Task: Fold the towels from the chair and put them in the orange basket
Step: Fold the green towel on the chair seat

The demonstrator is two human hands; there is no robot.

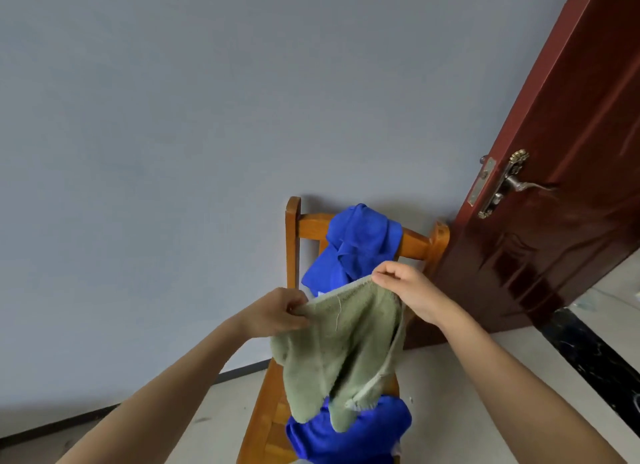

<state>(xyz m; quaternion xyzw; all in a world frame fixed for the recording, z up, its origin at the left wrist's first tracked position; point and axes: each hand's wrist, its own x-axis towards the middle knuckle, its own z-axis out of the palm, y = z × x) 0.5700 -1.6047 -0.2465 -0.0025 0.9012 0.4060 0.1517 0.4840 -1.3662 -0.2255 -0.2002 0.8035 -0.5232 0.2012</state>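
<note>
A pale green towel (341, 352) hangs in the air in front of the wooden chair (292, 252). My left hand (277, 313) pinches its top left corner. My right hand (408, 290) pinches the top right corner, slightly higher. The towel's lower part droops in loose folds over the chair seat. A blue towel (360, 241) is draped over the chair's back rail. Another blue towel (349, 436) lies bunched on the seat, partly hidden behind the green one. The orange basket is not in view.
The chair stands against a plain grey-blue wall (173, 134). A dark red door (561, 186) with a brass lever handle stands open at the right, close to the chair's back post. Pale floor tiles with a dark border strip lie at the lower right.
</note>
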